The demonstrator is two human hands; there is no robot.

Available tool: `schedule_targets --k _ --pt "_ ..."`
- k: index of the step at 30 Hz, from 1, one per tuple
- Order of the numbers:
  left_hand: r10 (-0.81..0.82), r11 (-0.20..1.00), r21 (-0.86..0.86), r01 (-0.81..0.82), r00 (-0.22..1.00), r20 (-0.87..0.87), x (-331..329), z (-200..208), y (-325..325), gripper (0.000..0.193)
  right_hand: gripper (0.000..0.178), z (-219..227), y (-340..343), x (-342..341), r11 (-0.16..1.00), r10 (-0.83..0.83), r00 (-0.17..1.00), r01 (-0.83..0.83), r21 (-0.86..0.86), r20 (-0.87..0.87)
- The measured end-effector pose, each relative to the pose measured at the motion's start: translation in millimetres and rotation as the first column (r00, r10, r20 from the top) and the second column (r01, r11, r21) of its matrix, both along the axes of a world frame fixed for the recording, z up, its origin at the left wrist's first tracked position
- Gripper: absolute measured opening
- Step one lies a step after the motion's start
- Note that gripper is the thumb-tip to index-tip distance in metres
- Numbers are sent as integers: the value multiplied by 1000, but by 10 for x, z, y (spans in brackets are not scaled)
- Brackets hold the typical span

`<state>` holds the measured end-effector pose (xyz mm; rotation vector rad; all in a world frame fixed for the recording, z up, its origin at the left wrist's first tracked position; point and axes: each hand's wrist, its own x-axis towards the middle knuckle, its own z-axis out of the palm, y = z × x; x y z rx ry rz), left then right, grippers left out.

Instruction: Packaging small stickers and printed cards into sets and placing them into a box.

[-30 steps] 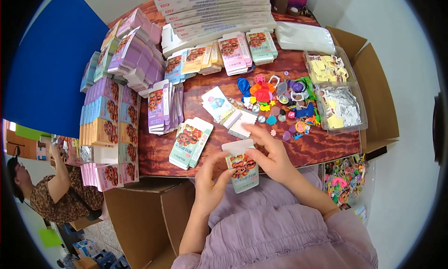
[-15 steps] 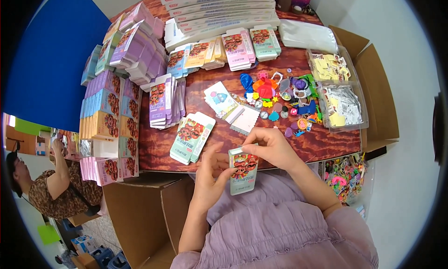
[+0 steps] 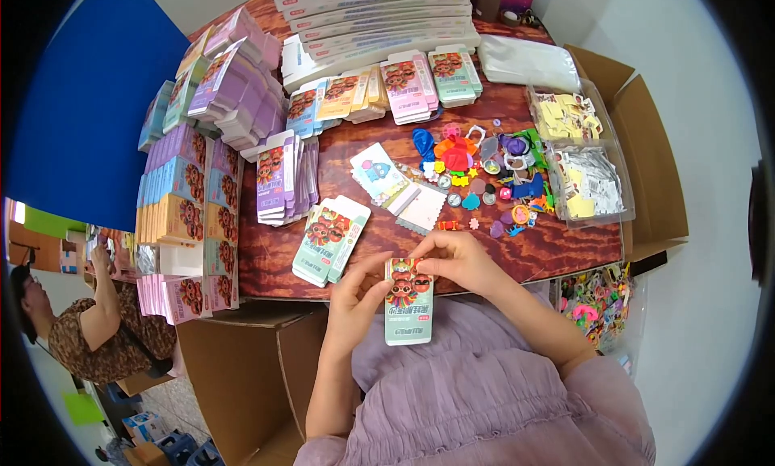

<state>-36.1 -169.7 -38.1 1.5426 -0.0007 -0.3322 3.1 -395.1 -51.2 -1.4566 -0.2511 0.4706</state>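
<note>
A small green printed carton [image 3: 409, 312] is held upright in front of my lap, just off the table's front edge. My left hand [image 3: 361, 292] grips its left side, thumb on the printed face. The fingers of my right hand [image 3: 454, 260] pinch its top right corner, and the top edge is partly covered by them. Beyond my left hand lies a stack of flat green cartons [image 3: 331, 240]. Farther in, printed cards [image 3: 379, 174] with scalloped edges lie beside a pile of colourful plastic trinkets [image 3: 484, 167].
Flat cartons in purple [image 3: 282, 179] and pink [image 3: 409, 85] line the table's left and back. Packed boxes [image 3: 190, 216] are stacked at left. Clear trays [image 3: 588, 179] of small packets stand right. An open cardboard box [image 3: 242, 377] is below; another person [image 3: 101, 329] works at far left.
The carton's top flap, visible before, is now down or hidden behind my fingers. Both hands and the carton have shifted slightly left, and the carton faces me more squarely.
</note>
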Motion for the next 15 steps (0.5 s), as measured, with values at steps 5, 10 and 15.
schedule_targets --k 5,10,15 --pt "29 974 -224 -20 999 37 81 98 12 83 19 -126 56 69 834 -44 807 354 424 -588" --pt "79 990 74 -117 918 388 103 -4 -280 99 21 -106 388 -41 813 64 774 326 483 -630" --pt "246 968 10 -252 953 177 85 128 -165 83 17 22 149 377 985 -69 994 54 -165 -85"
